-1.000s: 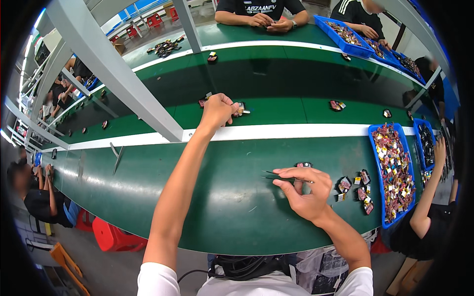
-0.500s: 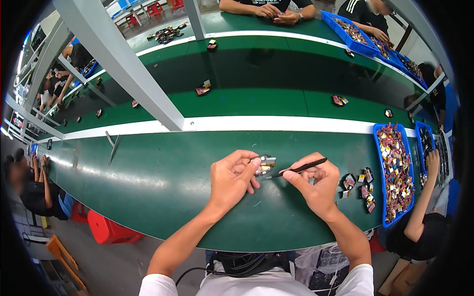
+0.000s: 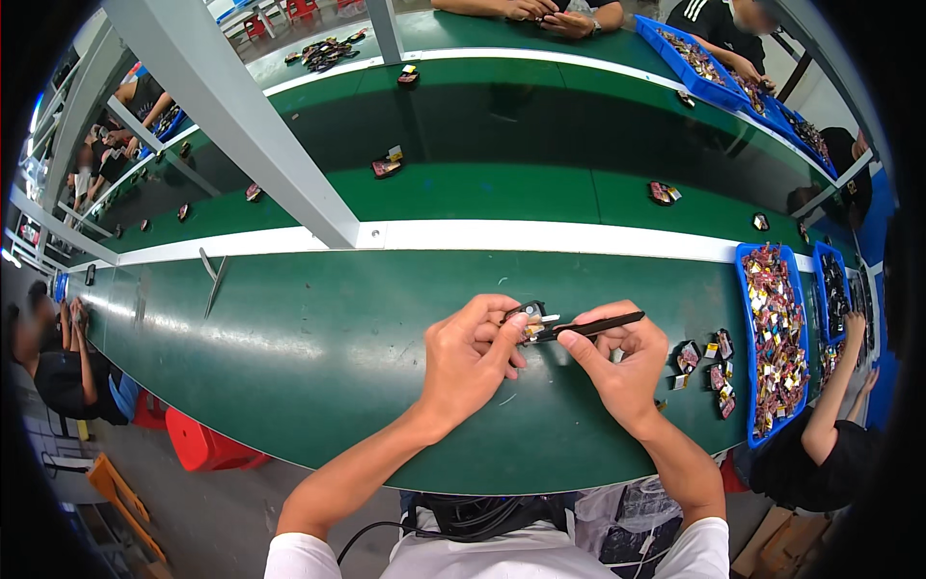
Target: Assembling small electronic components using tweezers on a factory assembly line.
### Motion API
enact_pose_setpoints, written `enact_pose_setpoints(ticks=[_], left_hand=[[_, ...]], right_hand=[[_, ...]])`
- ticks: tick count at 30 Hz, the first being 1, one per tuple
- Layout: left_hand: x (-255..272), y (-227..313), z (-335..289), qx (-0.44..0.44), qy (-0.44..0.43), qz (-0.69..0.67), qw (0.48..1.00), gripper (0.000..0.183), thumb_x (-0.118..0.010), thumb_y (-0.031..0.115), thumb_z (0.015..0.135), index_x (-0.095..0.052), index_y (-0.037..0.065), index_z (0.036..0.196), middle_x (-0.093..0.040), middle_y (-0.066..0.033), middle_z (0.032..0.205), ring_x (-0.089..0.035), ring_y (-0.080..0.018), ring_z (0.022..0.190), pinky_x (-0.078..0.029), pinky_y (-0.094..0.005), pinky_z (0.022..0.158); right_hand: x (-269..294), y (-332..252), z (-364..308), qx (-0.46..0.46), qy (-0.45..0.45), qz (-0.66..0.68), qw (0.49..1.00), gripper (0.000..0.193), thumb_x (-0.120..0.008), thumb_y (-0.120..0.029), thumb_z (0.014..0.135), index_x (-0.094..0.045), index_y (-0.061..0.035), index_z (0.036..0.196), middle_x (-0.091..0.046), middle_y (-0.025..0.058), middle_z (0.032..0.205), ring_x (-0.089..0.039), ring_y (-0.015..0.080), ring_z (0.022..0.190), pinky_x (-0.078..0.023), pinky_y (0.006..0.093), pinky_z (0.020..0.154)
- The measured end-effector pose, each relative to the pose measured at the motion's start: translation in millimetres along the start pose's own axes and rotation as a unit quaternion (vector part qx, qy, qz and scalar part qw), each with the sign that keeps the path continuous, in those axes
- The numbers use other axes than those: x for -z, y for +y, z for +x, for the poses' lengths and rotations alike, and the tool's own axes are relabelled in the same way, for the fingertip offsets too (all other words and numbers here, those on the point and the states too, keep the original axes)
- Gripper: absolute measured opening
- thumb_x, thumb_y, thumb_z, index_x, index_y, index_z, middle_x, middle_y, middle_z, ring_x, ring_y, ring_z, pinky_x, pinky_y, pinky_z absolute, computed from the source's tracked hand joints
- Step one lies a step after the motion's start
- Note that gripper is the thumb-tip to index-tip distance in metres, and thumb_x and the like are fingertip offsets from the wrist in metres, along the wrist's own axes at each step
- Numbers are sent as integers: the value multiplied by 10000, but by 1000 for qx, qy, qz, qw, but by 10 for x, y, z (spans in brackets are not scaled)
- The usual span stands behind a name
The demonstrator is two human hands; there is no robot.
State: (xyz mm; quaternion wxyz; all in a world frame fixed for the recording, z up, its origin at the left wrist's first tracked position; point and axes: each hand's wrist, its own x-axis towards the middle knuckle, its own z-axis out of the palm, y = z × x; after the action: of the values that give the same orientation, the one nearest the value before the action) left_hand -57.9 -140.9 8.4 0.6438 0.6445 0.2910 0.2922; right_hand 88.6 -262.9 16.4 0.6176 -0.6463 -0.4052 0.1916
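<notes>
Over the green worktop (image 3: pixel 338 386), my left hand (image 3: pixel 458 362) grips a small electronic part (image 3: pixel 530 310) with a dark shell and silver and yellowish pieces, between thumb and fingers. Its lower side is hidden by my fingers. My right hand (image 3: pixel 622 372) is closed around black tweezers (image 3: pixel 608 324), held nearly level. Their tip reaches the part beside my left thumb; whether it pinches anything is too small to tell. Just right of my right hand lie several similar small parts (image 3: pixel 687 357) with dark shells and white-and-yellow tabs.
A blue tray (image 3: pixel 743 318) full of small parts stands at the right, near a co-worker's arm (image 3: pixel 831 405). Beyond a white rail (image 3: pixel 540 235) runs a green belt (image 3: pixel 482 183) with scattered parts. A grey post (image 3: pixel 231 116) rises at left; another metal tool (image 3: pixel 214 280) lies nearby.
The tweezers' tip has moved left, from apart to against the part. My left hand has shifted slightly right and turned the part.
</notes>
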Motion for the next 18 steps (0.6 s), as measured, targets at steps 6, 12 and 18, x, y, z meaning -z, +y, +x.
enact_pose_setpoints(ticks=[6,12,18], left_hand=[[-41,-19,-24,-15,-8,0,1000,180,-624,34,974,-620,-82,1110,-726,-146,835,-710,-159,649,-578,-259,497],[-44,-44,-39,-54,-14,7,998,197,-624,28,972,-614,-94,1127,-727,-163,846,-717,-175,663,-583,-268,497],[-42,-50,-41,-58,-5,-1,998,223,-641,53,971,-614,-97,1134,-732,-168,865,-719,-180,666,-584,-268,502]], right_hand=[[20,-3,28,-39,-4,47,998,190,-799,18,822,-666,13,957,-710,40,795,-468,-28,526,-304,157,465],[65,-72,60,-161,-13,118,980,169,-773,15,854,-649,16,968,-714,58,760,-480,-30,539,-309,156,469],[34,-128,63,-179,-10,116,977,172,-770,18,855,-648,18,976,-713,59,761,-479,-33,544,-316,155,465]])
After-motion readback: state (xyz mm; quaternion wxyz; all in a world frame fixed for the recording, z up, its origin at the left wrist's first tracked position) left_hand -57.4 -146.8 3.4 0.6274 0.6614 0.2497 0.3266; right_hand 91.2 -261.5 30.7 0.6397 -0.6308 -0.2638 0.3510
